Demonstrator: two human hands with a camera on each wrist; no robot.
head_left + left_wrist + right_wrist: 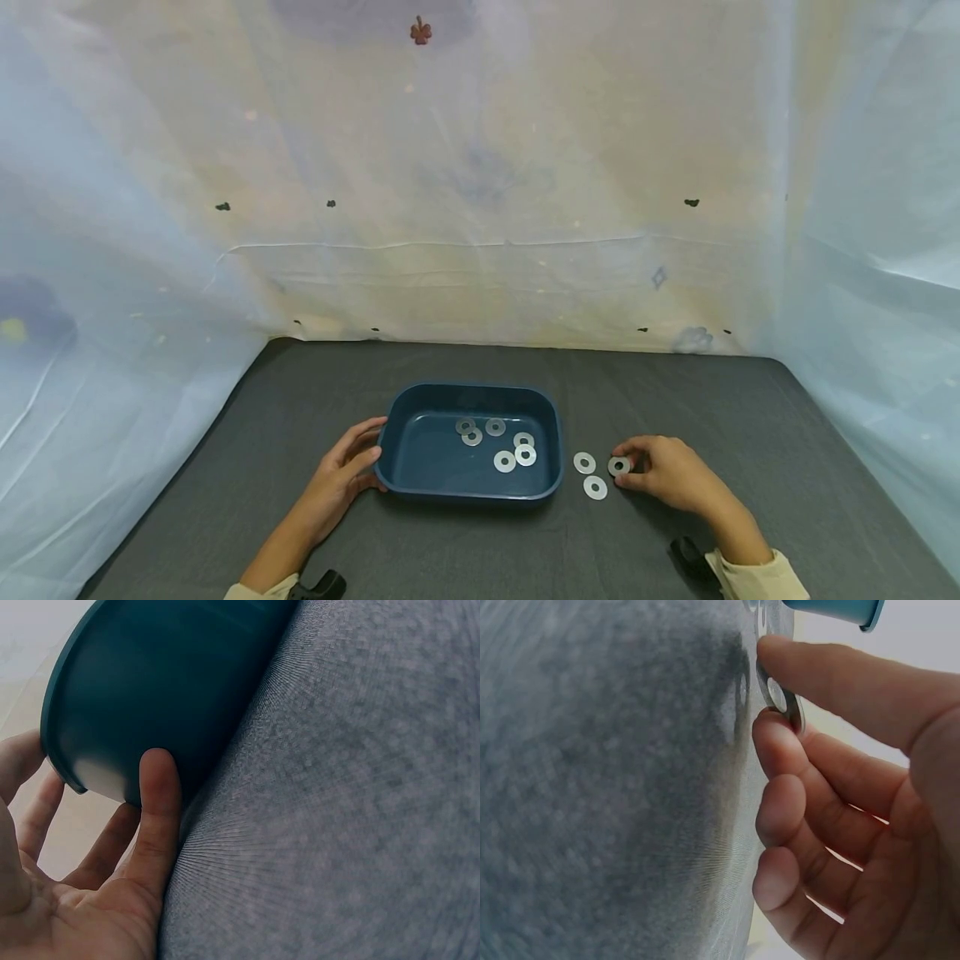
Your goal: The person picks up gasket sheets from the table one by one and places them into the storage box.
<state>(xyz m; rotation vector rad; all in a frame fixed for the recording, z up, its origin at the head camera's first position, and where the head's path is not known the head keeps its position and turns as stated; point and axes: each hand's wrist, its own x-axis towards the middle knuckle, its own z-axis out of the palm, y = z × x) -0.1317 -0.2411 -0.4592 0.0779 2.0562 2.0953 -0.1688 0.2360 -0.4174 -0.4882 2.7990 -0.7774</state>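
Looking at the lower right of the frame, we see a flat silver metal washer (618,458) pinched in the right hand (670,477), that grip narrowed to the washer's width. Just left, two loose silver washers (584,456) lie on the grey cloth-covered tabletop (465,550). At lower centre we find a dark-blue rectangular tray (427,462) containing six washers (505,453). The left hand (337,483) touches its left end, grip wide, fingers fairly straight.

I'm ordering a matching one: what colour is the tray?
Dark blue tray, clearest in the head view.
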